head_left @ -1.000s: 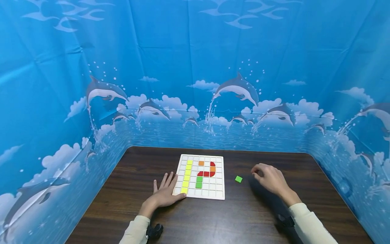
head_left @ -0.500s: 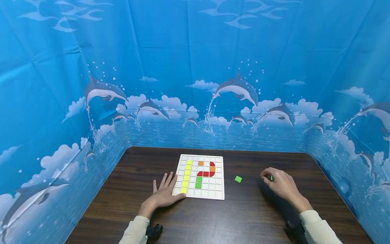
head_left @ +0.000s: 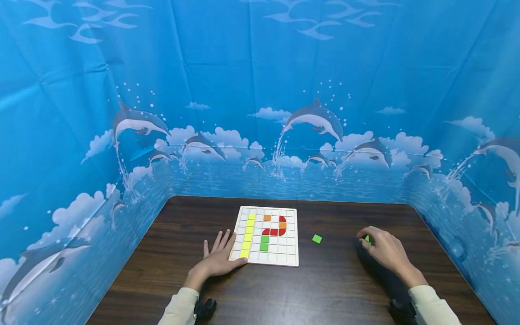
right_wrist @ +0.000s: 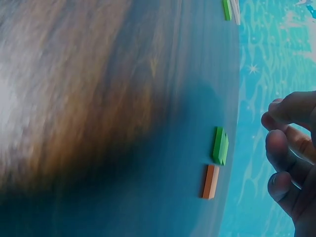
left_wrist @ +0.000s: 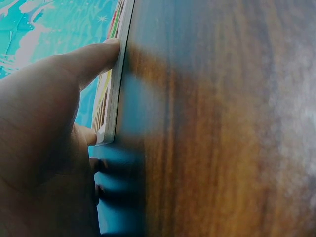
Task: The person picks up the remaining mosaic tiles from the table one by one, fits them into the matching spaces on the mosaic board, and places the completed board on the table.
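Observation:
My left hand (head_left: 219, 262) lies spread at the near left corner of a white gridded board (head_left: 281, 258), its thumb on the front edge and fingertips along the left side. The left wrist view shows the thumb against the edge of the board (left_wrist: 117, 94). My right hand (head_left: 383, 248) hovers over the table's right part, fingers loosely curled, nothing seen between them. Below it a green block (head_left: 367, 239) shows between thumb and forefinger. In the right wrist view that green block (right_wrist: 220, 146) and an orange block (right_wrist: 210, 181) lie on the table beneath the fingers (right_wrist: 278, 143).
A lone green tile (head_left: 317, 239) lies between board and right hand. On the board are a column of yellow tiles (head_left: 248, 237), green tiles (head_left: 264, 243), red curved pieces (head_left: 274, 232) and orange tiles (head_left: 266, 218). A dolphin-printed curtain (head_left: 252, 113) surrounds the dark wooden table (head_left: 284, 298).
My right hand has moved right, away from the lone green tile, and another green block now shows beneath it. My left hand and the board have stayed in place.

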The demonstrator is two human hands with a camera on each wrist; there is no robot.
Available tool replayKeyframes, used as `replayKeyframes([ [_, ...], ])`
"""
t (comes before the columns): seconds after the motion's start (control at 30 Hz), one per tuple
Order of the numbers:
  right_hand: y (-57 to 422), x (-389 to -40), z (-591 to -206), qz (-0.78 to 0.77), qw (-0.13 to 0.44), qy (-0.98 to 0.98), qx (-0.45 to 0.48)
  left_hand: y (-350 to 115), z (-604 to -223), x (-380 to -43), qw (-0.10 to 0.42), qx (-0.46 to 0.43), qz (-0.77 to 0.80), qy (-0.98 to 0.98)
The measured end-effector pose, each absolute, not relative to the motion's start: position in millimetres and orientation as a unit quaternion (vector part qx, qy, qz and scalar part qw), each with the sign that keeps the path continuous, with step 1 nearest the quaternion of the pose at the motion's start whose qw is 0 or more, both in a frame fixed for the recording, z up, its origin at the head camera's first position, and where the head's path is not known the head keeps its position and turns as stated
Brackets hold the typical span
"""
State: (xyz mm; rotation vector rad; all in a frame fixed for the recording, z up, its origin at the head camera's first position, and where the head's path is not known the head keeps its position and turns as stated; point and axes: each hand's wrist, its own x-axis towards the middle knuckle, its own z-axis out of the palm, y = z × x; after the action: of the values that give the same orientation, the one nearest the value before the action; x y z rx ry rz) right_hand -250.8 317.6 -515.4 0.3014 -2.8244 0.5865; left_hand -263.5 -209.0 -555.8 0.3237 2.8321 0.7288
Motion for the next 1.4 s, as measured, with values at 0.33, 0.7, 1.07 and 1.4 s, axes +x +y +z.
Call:
replayKeyframes([
  [0.33,335.6,-243.8,-519.3,0.193,0.12,-0.969,0.092,-204.3,-538.4,-257.5,0.119,0.097,0.234,0.96],
  [0.7,354.7,-239.2,-520.4,0.199,0.085,-0.974,0.073,-209.9,-553.6,-262.9,0.102,0.112,0.254,0.955],
  [1.07,365.1,-234.0,-530.9,0.177,0.078,-0.977,0.087,-208.6,-551.3,-261.3,0.098,0.11,0.256,0.956],
  [1.4,365.9,-231.6,-535.5,0.164,0.095,-0.977,0.101,-209.3,-551.5,-260.2,0.095,0.121,0.265,0.952],
])
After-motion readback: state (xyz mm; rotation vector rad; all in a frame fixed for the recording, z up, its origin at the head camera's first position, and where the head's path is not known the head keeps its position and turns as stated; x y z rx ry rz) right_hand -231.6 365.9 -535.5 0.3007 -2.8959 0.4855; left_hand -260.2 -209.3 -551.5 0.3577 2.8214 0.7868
